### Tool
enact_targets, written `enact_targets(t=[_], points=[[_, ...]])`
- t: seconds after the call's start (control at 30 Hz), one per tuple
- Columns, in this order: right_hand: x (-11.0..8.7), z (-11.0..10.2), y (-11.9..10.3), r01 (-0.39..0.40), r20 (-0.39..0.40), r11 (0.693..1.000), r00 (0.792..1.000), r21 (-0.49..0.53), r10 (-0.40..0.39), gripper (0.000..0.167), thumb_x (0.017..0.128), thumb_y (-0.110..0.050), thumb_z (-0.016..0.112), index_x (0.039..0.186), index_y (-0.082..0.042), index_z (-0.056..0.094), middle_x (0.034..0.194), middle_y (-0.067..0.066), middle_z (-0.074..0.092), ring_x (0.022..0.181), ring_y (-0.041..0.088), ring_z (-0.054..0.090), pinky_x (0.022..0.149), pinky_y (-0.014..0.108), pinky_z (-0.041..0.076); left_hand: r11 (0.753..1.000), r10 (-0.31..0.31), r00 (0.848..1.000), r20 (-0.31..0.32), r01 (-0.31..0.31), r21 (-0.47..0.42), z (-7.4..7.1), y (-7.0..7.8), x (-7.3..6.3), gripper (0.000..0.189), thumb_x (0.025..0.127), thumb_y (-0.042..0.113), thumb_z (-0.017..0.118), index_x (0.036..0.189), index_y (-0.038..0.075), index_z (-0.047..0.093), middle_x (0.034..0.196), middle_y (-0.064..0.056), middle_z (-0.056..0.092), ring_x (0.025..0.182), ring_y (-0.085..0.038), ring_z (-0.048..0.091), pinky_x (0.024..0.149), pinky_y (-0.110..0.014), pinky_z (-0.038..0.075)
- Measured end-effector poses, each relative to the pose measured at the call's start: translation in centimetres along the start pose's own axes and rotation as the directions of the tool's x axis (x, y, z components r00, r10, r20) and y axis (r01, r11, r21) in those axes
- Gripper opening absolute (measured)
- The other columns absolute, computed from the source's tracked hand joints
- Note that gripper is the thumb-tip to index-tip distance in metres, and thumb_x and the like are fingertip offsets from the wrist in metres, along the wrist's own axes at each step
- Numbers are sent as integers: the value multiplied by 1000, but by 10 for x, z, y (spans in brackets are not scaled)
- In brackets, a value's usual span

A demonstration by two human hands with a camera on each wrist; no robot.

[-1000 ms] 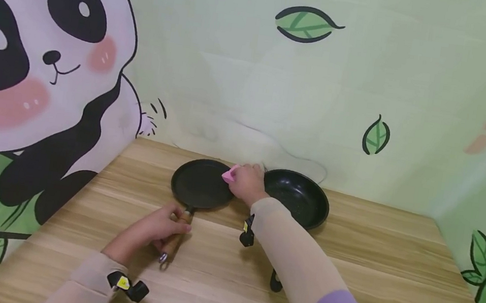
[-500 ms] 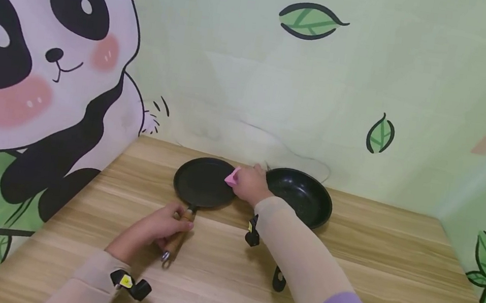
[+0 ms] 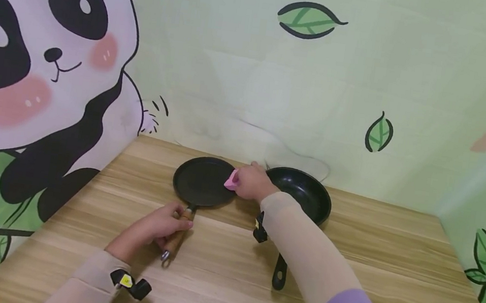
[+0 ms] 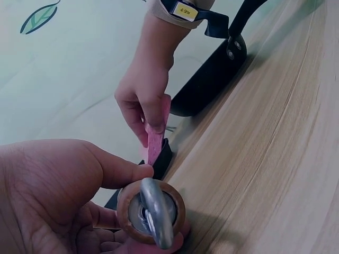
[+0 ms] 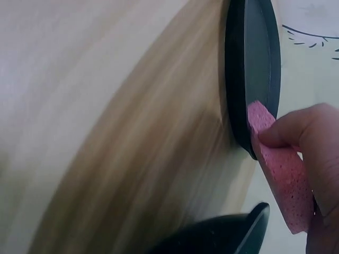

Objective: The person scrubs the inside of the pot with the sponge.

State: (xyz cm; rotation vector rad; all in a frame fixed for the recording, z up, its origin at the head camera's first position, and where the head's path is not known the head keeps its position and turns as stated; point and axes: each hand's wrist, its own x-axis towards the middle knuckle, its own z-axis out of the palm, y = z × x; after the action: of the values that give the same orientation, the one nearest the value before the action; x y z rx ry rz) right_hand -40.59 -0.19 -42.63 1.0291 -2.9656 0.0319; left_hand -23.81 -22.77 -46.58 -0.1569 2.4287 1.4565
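My left hand [image 3: 164,224] grips the wooden handle [image 3: 177,237] of a flat black pan [image 3: 202,182], which lies on the table. In the left wrist view the handle's metal hanging ring [image 4: 157,211] points toward the camera, with the thumb on top of the wood. A pink sponge [image 5: 283,180] is pinched between thumb and fingers of my right hand [image 3: 254,181]. It touches the right rim of the flat pan. Just right of that hand sits a deeper black frying pan [image 3: 315,197], partly hidden by the right forearm.
The frying pan's black handle [image 3: 279,274] points toward the front of the wood-grain table [image 3: 216,281]. A printed cloth wall [image 3: 217,66] with a panda and leaves rises behind the table. A thin dark line shows on it above the pans.
My right wrist and forearm have shifted slightly right, so more of the frying pan's handle shows. The sponge stays at the flat pan's rim, and my left hand keeps its hold.
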Motion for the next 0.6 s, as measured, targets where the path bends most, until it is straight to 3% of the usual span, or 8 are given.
enact_targets(t=[0.23, 0.43, 0.6], points=[[-2, -6, 3, 60, 56, 998, 997, -26, -58, 26, 88, -19, 65, 110, -18, 78, 108, -3, 74, 97, 24, 54, 93, 39, 43, 1000, 13, 1000, -3, -13, 9, 2, 3, -2, 39, 95, 21, 67, 121, 1, 44, 92, -16, 54, 64, -23, 56, 46, -32, 52], [-1, -9, 2, 107, 82, 994, 991, -29, -104, 23, 90, -32, 66, 105, -19, 79, 101, -4, 75, 94, 21, 62, 89, 34, 49, 1000, 18, 1000, 2, -18, 1, 2, 4, -3, 38, 96, 20, 66, 121, 2, 44, 96, -18, 53, 66, -25, 58, 46, -34, 54], [-2, -11, -2, 108, 117, 994, 987, 27, -111, 32, 92, -47, 66, 104, -19, 79, 101, -2, 74, 95, 19, 64, 87, 34, 52, 1000, 21, 1000, 4, -21, -7, 1, 5, -5, 36, 96, 20, 65, 119, 2, 44, 94, -17, 52, 64, -24, 57, 44, -33, 53]])
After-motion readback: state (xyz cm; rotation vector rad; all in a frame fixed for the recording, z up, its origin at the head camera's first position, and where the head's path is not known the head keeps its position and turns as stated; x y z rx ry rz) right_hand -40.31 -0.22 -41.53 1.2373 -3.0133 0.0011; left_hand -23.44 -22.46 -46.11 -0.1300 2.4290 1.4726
